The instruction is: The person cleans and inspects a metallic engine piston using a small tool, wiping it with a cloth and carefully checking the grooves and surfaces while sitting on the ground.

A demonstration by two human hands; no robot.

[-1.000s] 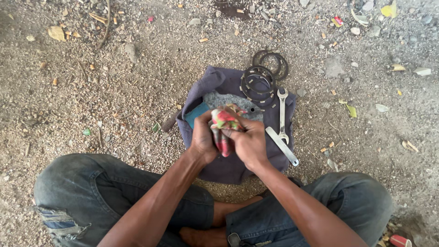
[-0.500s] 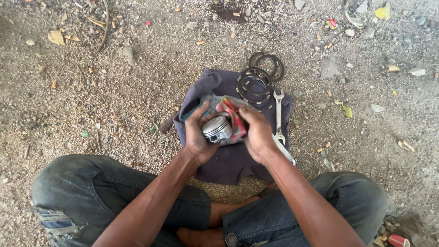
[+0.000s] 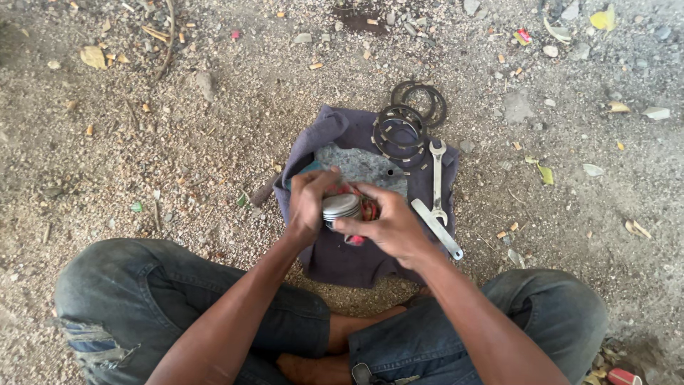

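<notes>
- A person sits cross-legged on bare ground, two knees in worn blue jeans (image 3: 178, 299) spread wide at the near edge of the view.
- Just beyond the knees, above a dark purple cloth (image 3: 342, 257), two hands meet around one silver piston (image 3: 340, 207).
- The left hand (image 3: 308, 203) wraps the piston from its left side, fingers curled and pressed against its wall.
- The right hand (image 3: 388, 224) closes in from the right, thumb and forefinger pinching the piston together with a red rag (image 3: 367, 212) bunched behind it.
- The piston's flat crown tilts up toward the camera; its long axis runs roughly from the crown down and away toward the cloth.
- On the cloth's right edge, beside the right hand, lie two spanners: one (image 3: 437, 228) angled, one (image 3: 437, 178) lengthwise.
- A flat grey gasket sheet (image 3: 360, 165) lies on the middle of the cloth, past the hands.
- At the cloth's far right corner sits a stack of dark toothed rings (image 3: 399, 132), with more rings (image 3: 420, 103) on the dirt beyond; the exact number cannot be told.
- The ground (image 3: 178, 142) is outdoor gravel and sand, strewn with pebbles, dry leaves and scraps.
</notes>
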